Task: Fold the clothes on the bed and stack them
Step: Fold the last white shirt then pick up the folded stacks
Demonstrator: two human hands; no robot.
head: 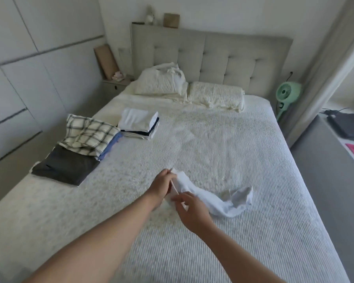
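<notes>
A small white garment [217,199] lies mid-bed, one end pinched by both the left hand [161,185] and right hand [192,211]; its loose, crumpled far end could bunch and spoil the fold, well apart from the folded stacks [138,124].

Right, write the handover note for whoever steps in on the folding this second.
Left hand: pinches one end of the white garment.
Right hand: pinches the same end, nearer the person; the rest of the garment trails right across the bedspread.
Done: folded white-topped stack near the left edge; beside it the plaid piece lying over a blue one, and the dark grey folded piece nearest the person.
Left: fold the white garment and put it on a stack. A white bundle on the left pillow may also need folding; unclear.
</notes>
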